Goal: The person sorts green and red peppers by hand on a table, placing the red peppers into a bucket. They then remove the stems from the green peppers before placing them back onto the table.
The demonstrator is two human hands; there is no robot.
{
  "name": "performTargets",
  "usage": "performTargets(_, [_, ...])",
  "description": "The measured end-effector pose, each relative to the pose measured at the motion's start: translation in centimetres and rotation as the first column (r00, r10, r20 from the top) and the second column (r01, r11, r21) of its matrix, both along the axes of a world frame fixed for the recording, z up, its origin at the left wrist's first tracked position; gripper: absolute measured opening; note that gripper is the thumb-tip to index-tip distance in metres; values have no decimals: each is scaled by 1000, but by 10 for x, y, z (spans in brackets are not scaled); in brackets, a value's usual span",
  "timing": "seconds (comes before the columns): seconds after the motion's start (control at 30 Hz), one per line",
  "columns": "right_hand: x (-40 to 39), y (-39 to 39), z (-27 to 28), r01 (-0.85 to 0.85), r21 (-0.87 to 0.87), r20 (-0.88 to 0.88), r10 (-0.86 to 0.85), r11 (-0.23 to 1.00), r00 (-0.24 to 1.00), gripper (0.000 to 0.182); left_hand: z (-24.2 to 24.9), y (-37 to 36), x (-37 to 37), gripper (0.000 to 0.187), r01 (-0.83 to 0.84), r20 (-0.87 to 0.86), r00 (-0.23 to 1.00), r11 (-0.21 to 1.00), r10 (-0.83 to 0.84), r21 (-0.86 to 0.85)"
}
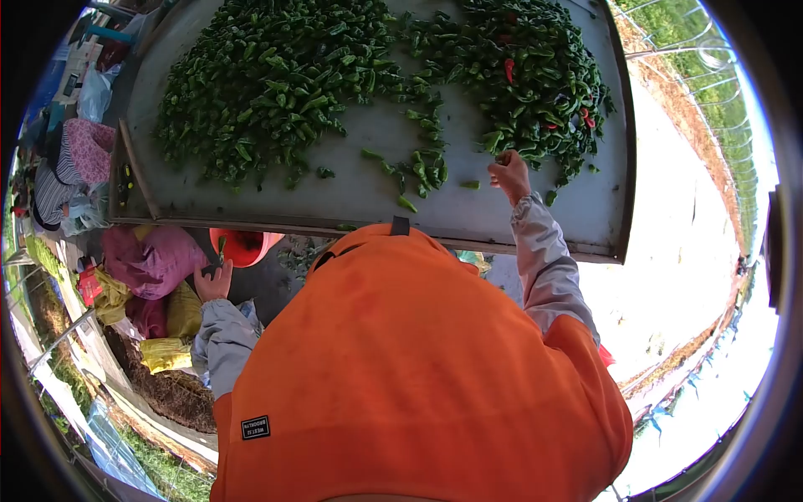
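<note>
My left hand (215, 281) is beside the red bucket (269, 244) below the table's front edge, fingers apart. Just beyond its fingertips a green pepper (222, 245) shows against the bucket, with no clear contact. Over the table (351, 188), my right hand (509, 176) has its fingers curled together at the near edge of the right pepper pile (544, 92); what they hold is too small to name. That pile is green with a few red peppers (509, 70). A larger green pile (259, 84) lies to the left, and a loose pepper (470, 184) lies left of my right hand.
A raised rim (360, 229) runs along the table's front. Pink sacks (155, 261) and yellow sacks (183, 311) stand at the lower left. Another person in striped clothing (52, 186) is beyond the table's left end. A wooden strip (139, 171) lies near that end.
</note>
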State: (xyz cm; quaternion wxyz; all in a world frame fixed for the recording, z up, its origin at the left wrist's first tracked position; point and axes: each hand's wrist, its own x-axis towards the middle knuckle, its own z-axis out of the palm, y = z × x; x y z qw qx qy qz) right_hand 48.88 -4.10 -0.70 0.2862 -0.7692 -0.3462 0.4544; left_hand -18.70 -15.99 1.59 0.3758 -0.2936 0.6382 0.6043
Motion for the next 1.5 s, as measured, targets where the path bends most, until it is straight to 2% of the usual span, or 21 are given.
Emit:
performTargets(0.03, [35,7,-22,-208,77,457,151,975,877,26,-16,-4,-4,54,94,57,993,987,-102,128])
performTargets(0.07, [40,17,11,-194,-3,657,148,981,739,34,-51,-16,-17,47,176,101,973,950,-208,259])
performTargets(0.1, [57,27,12,-139,29,690,81,990,719,39,-78,-24,-22,41,244,130,940,887,-316,392])
performTargets(0.13, [72,37,15,-128,-59,745,129,990,654,50,-85,-25,-8,26,303,185,890,842,-418,446])
performTargets(0.27, [90,64,-1,-182,-377,753,415,908,510,70,-94,-23,58,22,383,267,838,861,-476,334])
performTargets(0.37, [70,82,-12,-170,-358,718,387,918,578,70,-89,-22,81,20,441,268,801,831,-535,339])
performTargets(0.43, [34,89,-6,-254,-355,664,434,900,609,70,-83,-20,90,20,495,247,771,797,-587,347])
performTargets(0.47, [13,92,-10,-317,-314,666,445,895,599,72,-73,-14,99,19,529,230,761,786,-606,321])
performTargets(0.53, [-31,95,-20,-405,-231,457,466,885,758,76,-64,-1,110,18,544,217,754,774,-620,325])
performTargets(0.6, [-79,85,-9,-359,-120,89,370,926,925,79,-50,14,125,18,575,179,738,745,-650,337])
performTargets(0.7, [-112,64,-30,-244,64,221,225,968,949,71,-19,41,157,18,646,99,686,667,-720,370])
performTargets(0.8, [-135,36,1,-285,53,149,275,957,950,61,-3,67,190,20,723,67,576,546,-815,424])
performTargets(0.9, [-166,8,21,-451,133,45,449,883,892,51,4,86,229,24,776,99,395,389,-913,497])
performTargets(0.97, [-188,1,41,-594,127,-65,604,795,795,55,2,95,251,27,746,156,277,315,-948,586])
performTargets(1.07, [-215,-12,51,-588,444,-252,724,676,642,54,-1,103,275,34,577,200,237,304,-951,758])
performTargets(1.17, [-203,-9,60,-640,433,-164,753,635,637,47,23,112,282,34,621,335,149,352,-930,701])
performTargets(1.2, [-193,-2,55,-647,363,-106,719,671,686,36,17,112,277,32,609,288,131,306,-949,732])
performTargets(1.27, [-162,5,27,-538,188,76,534,821,842,28,-5,105,256,29,580,190,101,213,-977,787])
performTargets(1.33, [-120,16,-4,-397,186,164,370,899,914,26,-16,98,249,28,598,180,158,240,-971,765])
performTargets(1.4, [-81,37,-19,-325,88,309,284,942,908,25,-16,94,246,30,629,169,210,266,-963,730])
performTargets(1.5, [-38,75,-28,-278,65,481,214,958,850,25,-7,88,241,34,694,148,274,302,-950,653])
